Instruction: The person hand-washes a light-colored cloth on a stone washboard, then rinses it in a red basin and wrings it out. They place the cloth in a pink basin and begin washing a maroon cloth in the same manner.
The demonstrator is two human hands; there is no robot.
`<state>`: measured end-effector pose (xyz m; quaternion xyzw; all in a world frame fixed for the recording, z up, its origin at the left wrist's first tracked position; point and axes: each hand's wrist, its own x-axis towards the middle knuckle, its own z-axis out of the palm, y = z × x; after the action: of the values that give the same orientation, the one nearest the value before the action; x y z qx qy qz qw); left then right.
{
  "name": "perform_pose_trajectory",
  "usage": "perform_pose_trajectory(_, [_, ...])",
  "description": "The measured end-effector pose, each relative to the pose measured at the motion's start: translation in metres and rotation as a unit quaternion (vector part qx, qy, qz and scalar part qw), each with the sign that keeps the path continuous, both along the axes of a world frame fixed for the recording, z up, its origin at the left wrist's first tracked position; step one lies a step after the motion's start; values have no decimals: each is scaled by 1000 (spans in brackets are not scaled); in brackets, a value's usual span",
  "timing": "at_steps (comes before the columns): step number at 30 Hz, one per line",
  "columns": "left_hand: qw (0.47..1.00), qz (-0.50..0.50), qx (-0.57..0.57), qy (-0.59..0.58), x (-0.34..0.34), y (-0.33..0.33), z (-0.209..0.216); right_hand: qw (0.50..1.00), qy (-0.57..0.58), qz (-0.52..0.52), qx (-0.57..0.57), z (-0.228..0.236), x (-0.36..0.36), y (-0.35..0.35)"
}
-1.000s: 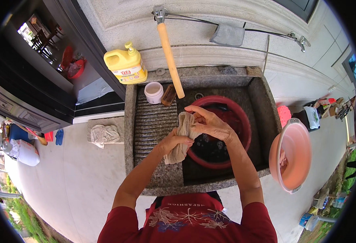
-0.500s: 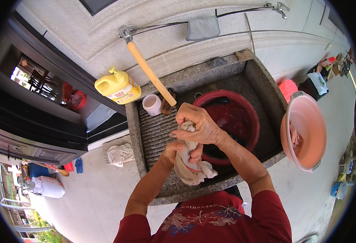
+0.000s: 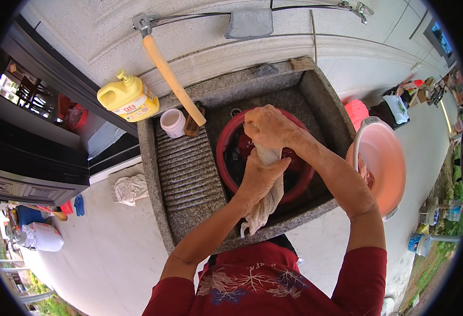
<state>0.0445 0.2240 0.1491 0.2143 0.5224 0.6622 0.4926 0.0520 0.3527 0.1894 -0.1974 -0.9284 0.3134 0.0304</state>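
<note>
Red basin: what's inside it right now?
Dark water and something dark red show in the basin; the hands and cloth cover its middle, so anything there can't be seen.

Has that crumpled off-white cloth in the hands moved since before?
Yes, rightward: the crumpled off-white cloth first overlapped the ridged grey stone washboard; now it shows right of that, partly over the round red basin.

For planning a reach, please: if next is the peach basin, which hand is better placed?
Probably the right hand: its forearm lies between the peach basin and the left hand. Both hands grip the cloth.
</note>
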Motion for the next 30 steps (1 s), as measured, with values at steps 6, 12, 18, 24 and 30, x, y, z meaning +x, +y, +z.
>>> perform_pose_trajectory(6, [995, 55, 44, 69, 17, 28, -51, 966, -200, 15, 161, -14, -9, 1])
perform_pose_trajectory(12, [914, -187, 132, -334, -16, 12, -19, 865, 165, -5, -475, 6, 30, 47])
perform_pose_trajectory(18, [742, -256, 236, -573, -4, 7, -33, 574, 301, 156, -746, -63, 21, 17])
perform_pose_trajectory(24, [680, -284, 279, -616, 6, -2, -45, 534, 363, 253, -721, -58, 22, 11])
perform_pose_trajectory(30, [686, -203, 267, -645, 7, -5, -21, 739, 335, 201, -549, -21, 33, 24])
